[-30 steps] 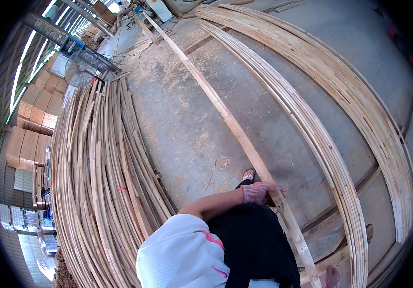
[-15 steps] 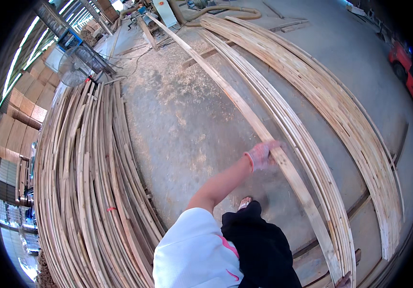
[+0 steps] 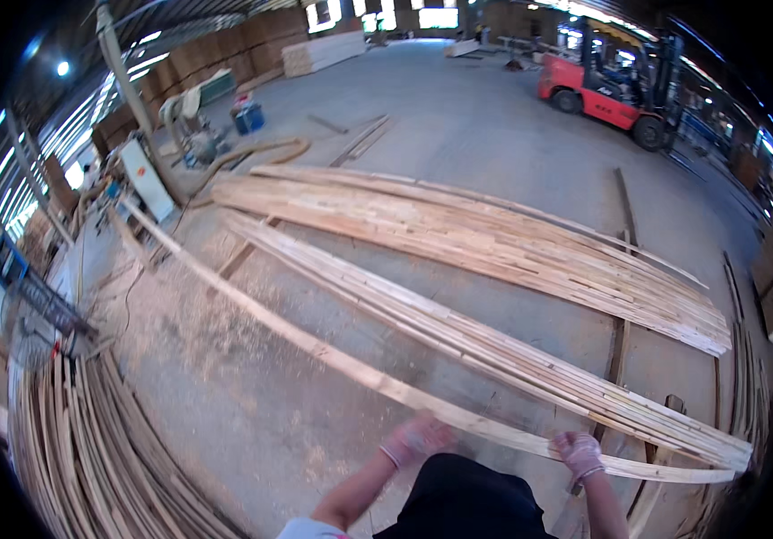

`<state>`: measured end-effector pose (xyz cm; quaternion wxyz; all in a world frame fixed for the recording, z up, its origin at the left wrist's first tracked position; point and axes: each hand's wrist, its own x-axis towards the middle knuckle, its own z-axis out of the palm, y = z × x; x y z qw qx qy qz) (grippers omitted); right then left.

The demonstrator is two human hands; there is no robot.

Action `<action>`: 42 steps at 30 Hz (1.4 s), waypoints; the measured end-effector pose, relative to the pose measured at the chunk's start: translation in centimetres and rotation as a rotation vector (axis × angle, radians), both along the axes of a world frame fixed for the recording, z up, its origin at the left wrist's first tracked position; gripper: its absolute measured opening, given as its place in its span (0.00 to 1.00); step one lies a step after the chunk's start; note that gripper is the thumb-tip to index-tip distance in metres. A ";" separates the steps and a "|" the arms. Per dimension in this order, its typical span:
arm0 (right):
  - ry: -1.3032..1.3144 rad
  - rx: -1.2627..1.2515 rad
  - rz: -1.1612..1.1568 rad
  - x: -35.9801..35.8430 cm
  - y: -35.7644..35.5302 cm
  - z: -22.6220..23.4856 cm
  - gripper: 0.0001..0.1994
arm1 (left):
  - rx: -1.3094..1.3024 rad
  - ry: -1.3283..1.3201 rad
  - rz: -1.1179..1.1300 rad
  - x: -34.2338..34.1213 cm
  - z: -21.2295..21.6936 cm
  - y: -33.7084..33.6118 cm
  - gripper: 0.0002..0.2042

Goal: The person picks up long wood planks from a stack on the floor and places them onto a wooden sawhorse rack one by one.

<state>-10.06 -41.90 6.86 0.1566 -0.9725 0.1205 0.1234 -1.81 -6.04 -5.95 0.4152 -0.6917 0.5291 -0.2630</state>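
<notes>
A long, thin pale wooden plank (image 3: 351,366) runs from the far left machine area down to the near right. My right hand (image 3: 578,454), in a thin pinkish-white work glove, is closed over the plank near its right end. My left hand (image 3: 421,437), gloved the same way, is at the plank's near edge to the left. Motion smears its fingers, so whether it grips the wood is unclear. Just beyond the plank lies a narrow row of similar strips (image 3: 494,350), close alongside at the right end.
A wider layer of joined-looking strips (image 3: 458,247) lies farther back on crosswise bearers (image 3: 620,350). Darker boards (image 3: 90,449) are piled at the lower left. A red forklift (image 3: 606,99) stands at the far right. Sawdust covers the floor near a hose (image 3: 252,154) and a pale cabinet (image 3: 146,180).
My view has swung right, bringing the forklift fully into sight. My right hand, at the lower edge before, now shows clearly on the plank. The left hand is now blurred at the plank's near edge.
</notes>
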 end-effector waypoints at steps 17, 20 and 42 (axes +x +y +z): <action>0.419 -0.123 0.054 1.2 -2.3 -2.8 0.29 | -2.598 2.425 1.043 0.9 -1.4 8.7 0.18; 0.506 -0.127 0.020 -0.5 -7.1 -3.6 0.32 | -2.959 2.346 0.744 2.3 -1.2 12.8 0.17; 0.434 1.383 -0.461 9.4 -5.1 -17.7 0.17 | -2.659 2.294 1.269 -0.7 0.2 -7.0 0.19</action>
